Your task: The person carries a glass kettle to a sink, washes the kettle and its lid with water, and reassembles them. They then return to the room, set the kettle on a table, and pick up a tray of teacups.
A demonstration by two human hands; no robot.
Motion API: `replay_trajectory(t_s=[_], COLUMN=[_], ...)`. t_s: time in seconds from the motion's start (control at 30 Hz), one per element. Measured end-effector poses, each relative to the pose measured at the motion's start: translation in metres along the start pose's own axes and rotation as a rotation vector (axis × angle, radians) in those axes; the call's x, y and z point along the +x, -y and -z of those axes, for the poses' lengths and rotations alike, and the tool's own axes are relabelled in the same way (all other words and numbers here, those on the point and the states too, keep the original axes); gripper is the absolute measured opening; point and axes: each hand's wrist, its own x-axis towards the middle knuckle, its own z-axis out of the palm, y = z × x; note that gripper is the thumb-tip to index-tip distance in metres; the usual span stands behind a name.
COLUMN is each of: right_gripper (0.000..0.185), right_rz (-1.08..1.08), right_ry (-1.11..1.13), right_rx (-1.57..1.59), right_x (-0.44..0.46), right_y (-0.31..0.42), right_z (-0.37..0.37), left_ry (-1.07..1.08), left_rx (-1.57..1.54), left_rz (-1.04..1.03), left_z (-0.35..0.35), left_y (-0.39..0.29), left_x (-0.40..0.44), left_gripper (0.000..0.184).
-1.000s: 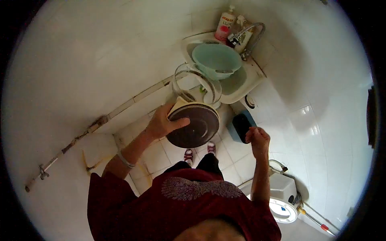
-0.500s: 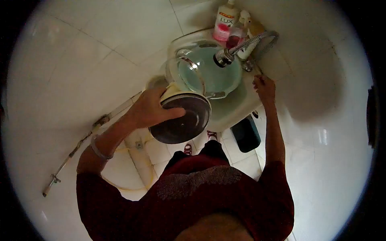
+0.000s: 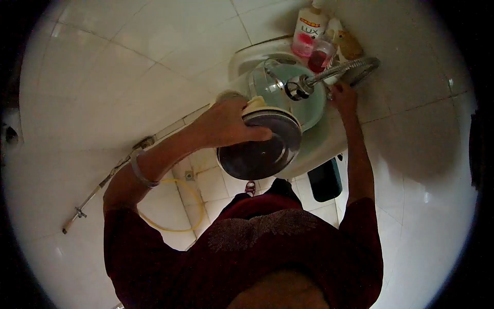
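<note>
My left hand (image 3: 231,123) grips a clear-walled vessel with a dark round end (image 3: 262,149) and a cream rim, its thumb lying across the dark face. The vessel is tilted, its clear part reaching over the washbasin (image 3: 247,54); its exact kind is unclear. My right hand (image 3: 343,98) is closed at the base of the faucet (image 3: 329,92), on its handle, which the fingers mostly hide. From there a flexible metal spout (image 3: 345,67) curves over the basin, with its head (image 3: 298,87) above a pale green round tub (image 3: 313,105). Water flow is not discernible.
A LUX pump bottle (image 3: 307,31), a small container of red liquid (image 3: 320,56) and a spray bottle (image 3: 334,31) stand behind the faucet. A dark bin (image 3: 324,180) is on the floor. Pipework (image 3: 110,175) and a yellow hose (image 3: 198,206) lie to the left.
My right hand has moved up to the faucet's base. In the view, the vessel in my left hand, the basin and bottles have shifted right.
</note>
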Motion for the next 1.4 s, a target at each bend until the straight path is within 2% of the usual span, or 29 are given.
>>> replay_trajectory(t_s=[0.03, 0.1, 0.17, 0.2, 0.27, 0.33, 0.43, 0.53, 0.63, 0.73, 0.83, 0.93, 1.0, 1.07, 1.13, 1.2, 1.27, 1.3, 1.37, 1.4], right_gripper=[0.019, 0.02, 0.02, 0.02, 0.021, 0.023, 0.025, 0.028, 0.024, 0.026, 0.022, 0.029, 0.03, 0.031, 0.031, 0.032, 0.023, 0.017, 0.019, 0.029], right_rz=[-0.103, -0.36, -0.301, -0.117, 0.014, -0.078, -0.044, 0.086, 0.176, 0.118, -0.034, 0.077, 0.302, 0.417, 0.371, 0.22, 0.175, 0.231, 0.307, 0.329], right_ry=[0.018, 0.168, 0.193, 0.145, 0.145, 0.24, 0.214, 0.307, 0.176, 0.144, 0.258, 0.167, -0.001, -0.053, 0.026, 0.127, 0.138, 0.092, 0.066, 0.084], right_rx=[-0.029, 0.314, 0.361, 0.231, 0.042, -0.068, -0.239, -0.322, -0.236, -0.274, -0.26, -0.267, -0.262, -0.282, -0.305, -0.282, -0.28, -0.304, -0.3, -0.272], right_x=[0.005, 0.013, 0.017, 0.022, 0.023, 0.028, 0.026, 0.034, 0.031, 0.032, 0.037, 0.033, 0.028, 0.024, 0.025, 0.029, 0.032, 0.033, 0.036, 0.039], right_y=[0.014, 0.039, 0.035, 0.021, 0.014, 0.033, 0.045, 0.044, 0.053, 0.053, 0.055, 0.031, 0.024, 0.023, 0.028, 0.032, 0.034, 0.035, 0.037, 0.039], right_z=[0.006, 0.019, 0.018, 0.008, 0.004, 0.004, 0.005, 0.001, 0.006, 0.003, 0.001, -0.017, -0.019, -0.018, -0.014, -0.015, -0.016, -0.014, -0.01, -0.005], left_ry=[0.007, -0.01, 0.0, 0.018, 0.041, 0.038, 0.057, 0.096, 0.076, 0.072, 0.069, 0.082, 0.078, 0.085, 0.102, 0.082, 0.081, 0.091, 0.103, 0.105], left_rx=[0.005, -0.002, -0.04, -0.077, -0.124, -0.142, -0.14, -0.222, -0.178, -0.218, -0.213, -0.272, -0.234, -0.228, -0.253, -0.193, -0.184, -0.205, -0.221, -0.216], left_rz=[-0.006, -0.04, -0.036, -0.014, 0.008, 0.01, 0.048, 0.078, 0.064, 0.05, 0.048, 0.022, 0.047, 0.06, 0.062, 0.049, 0.047, 0.052, 0.052, 0.047], left_z=[-0.001, -0.003, -0.001, 0.002, 0.003, 0.001, 0.003, 0.004, 0.005, 0.003, 0.0, 0.0, 0.002, 0.003, 0.002, 0.002, 0.002, 0.003, 0.003, 0.002], left_y=[-0.002, -0.002, -0.007, -0.014, -0.018, -0.015, -0.023, -0.03, -0.027, -0.024, -0.019, -0.024, -0.028, -0.028, -0.024, -0.021, -0.02, -0.023, -0.022, -0.02], left_x=[0.004, 0.008, 0.008, 0.006, 0.006, 0.008, 0.007, 0.007, 0.007, 0.007, 0.009, 0.008, 0.007, 0.007, 0.009, 0.009, 0.01, 0.01, 0.012, 0.014], left_gripper=[0.064, 0.063, 0.061, 0.06, 0.058, 0.056, 0.055, 0.054, 0.052, 0.051, 0.051, 0.051, 0.051, 0.051, 0.051, 0.052, 0.053, 0.053, 0.054, 0.054])
